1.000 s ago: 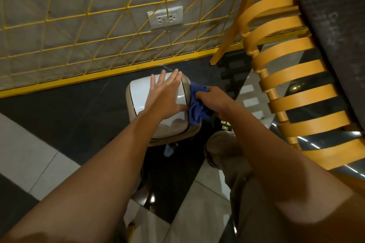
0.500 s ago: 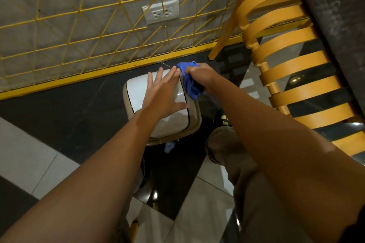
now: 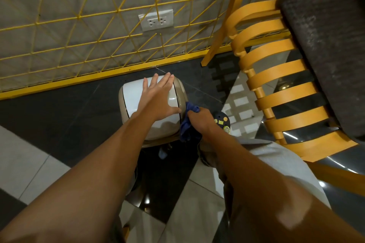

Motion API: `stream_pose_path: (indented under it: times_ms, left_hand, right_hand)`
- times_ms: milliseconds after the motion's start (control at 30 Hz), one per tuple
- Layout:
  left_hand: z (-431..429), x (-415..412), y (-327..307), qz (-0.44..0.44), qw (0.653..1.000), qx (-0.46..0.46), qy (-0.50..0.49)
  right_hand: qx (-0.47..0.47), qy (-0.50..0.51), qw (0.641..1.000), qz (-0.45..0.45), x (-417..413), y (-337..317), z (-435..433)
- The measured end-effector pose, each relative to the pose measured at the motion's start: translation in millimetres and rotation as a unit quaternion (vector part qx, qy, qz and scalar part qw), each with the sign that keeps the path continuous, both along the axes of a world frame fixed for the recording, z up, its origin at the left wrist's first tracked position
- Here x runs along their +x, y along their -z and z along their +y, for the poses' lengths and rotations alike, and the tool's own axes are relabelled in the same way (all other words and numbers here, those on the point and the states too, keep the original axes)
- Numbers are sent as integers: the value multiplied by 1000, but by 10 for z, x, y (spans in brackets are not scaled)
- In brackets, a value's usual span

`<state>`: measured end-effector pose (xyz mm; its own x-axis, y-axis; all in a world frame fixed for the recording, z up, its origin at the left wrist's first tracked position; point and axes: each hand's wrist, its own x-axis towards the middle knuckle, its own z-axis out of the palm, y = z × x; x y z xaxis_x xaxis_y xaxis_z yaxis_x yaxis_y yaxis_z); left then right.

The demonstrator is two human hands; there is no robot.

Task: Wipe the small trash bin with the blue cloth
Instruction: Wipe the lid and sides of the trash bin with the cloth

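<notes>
From the head camera we look down along our two bare forearms to the floor (image 3: 59, 116), laid in dark and pale polished tiles.

The small trash bin (image 3: 130, 102) stands on a dark tile near the wall, seen from above: a white lid inside a beige rim. Our left hand (image 3: 158, 100) lies flat on that lid, palm down, its fingers (image 3: 167, 80) straight and close together, reaching to the far edge, with the thumb spread out toward the right rim.

Our right hand (image 3: 199, 119) is closed in a fist around the blue cloth (image 3: 187, 124), its fingers curled tight into the fabric. The bunched cloth presses against the right side of the bin, near the front corner, and a fold of it hangs down below the hand.

Just right of that hand a dark shoe (image 3: 222, 119) with yellow marks shows, and below it a grey trouser leg (image 3: 276, 156).

Behind the bin, a yellow wire grid (image 3: 79, 16) covers the grey wall, where a white power outlet (image 3: 156, 19) sits. To the right stands a chair (image 3: 276, 92) with curved orange slats and a dark seat.
</notes>
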<state>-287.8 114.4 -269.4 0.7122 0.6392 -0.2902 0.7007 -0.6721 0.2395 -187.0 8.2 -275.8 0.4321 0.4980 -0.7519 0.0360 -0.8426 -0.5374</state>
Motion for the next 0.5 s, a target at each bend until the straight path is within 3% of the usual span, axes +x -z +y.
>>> stream_pose_path:
  times_ms: [200, 333, 433, 500]
  left_hand:
    - [-6, 2, 6, 0, 1000, 4, -2]
    - [-2, 3, 13, -1, 1000, 2, -2]
    - [5, 3, 21, 2, 1000, 2, 1]
    - [12, 1, 23, 4, 1000, 3, 5]
  right_hand:
    - [-11, 117, 993, 24, -340, 16, -220]
    - [-34, 217, 971, 91, -426, -16, -292]
    - [-81, 210, 964, 140, -285, -111, -299]
    - [-53, 159, 983, 78, -158, -149, -245]
